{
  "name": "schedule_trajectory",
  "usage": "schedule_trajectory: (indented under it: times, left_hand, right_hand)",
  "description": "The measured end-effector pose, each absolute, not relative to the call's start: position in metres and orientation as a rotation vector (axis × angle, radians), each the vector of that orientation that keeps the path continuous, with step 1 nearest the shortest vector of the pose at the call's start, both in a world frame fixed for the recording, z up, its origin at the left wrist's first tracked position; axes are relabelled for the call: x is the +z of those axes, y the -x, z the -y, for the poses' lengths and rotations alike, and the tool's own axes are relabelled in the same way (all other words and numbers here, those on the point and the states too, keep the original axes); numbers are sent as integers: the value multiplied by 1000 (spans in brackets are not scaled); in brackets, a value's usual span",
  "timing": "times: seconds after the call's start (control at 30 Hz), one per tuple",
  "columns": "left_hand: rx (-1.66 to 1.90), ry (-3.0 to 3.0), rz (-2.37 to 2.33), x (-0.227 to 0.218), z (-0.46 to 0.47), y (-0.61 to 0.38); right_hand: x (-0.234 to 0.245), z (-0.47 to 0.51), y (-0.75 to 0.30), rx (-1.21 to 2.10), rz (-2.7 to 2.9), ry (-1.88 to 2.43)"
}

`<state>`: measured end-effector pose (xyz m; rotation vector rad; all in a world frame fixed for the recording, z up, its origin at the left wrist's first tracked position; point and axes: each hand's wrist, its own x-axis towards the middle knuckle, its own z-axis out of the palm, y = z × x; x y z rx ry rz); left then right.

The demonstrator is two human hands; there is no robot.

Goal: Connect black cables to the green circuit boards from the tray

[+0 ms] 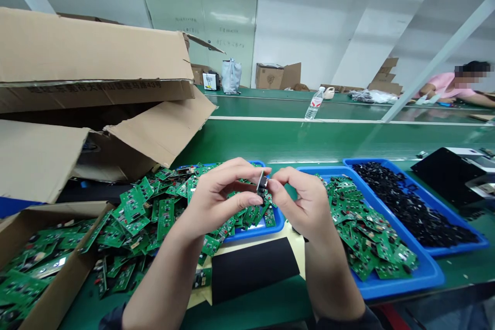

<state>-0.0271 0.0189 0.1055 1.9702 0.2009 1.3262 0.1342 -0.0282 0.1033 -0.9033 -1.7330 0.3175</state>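
Note:
My left hand (218,198) pinches a small green circuit board (260,180) by its edges, between thumb and fingers, and the board is turned nearly edge-on. At the board's right face my right hand (303,201) has its thumb and forefinger closed on a small black part (263,182). Whether that part is fixed to the board I cannot tell. Beneath the hands is a blue tray (278,220) with green boards in it. A black sheet (253,270) lies on yellowish paper (301,252) between my forearms.
Loose green boards (131,216) pile up at left, beside an open carton (73,273) of boards and a large cardboard box (93,56). On the right are a blue tray (429,281) of boards and another (477,245) of black parts. A person (444,85) sits far right.

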Motion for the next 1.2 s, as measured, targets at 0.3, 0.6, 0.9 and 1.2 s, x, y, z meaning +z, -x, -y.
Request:
schedule_trajectory:
  times: [0.3, 0.6, 0.9, 1.2]
  left_hand:
    - [1557, -2329, -495, 101, -27, 29]
    - [1787, -2477, -465, 98, -26, 25]
    - [1580, -2137, -258, 98, -23, 28]
    - [1474, -2264, -172, 106, -22, 31]
  right_hand:
    - [103, 38, -133, 642, 1712, 880]
    - [104, 47, -126, 1016, 1457, 791]
    - [99, 28, -136, 1561, 1372, 698]
    - [107, 36, -134, 805, 1576, 939]
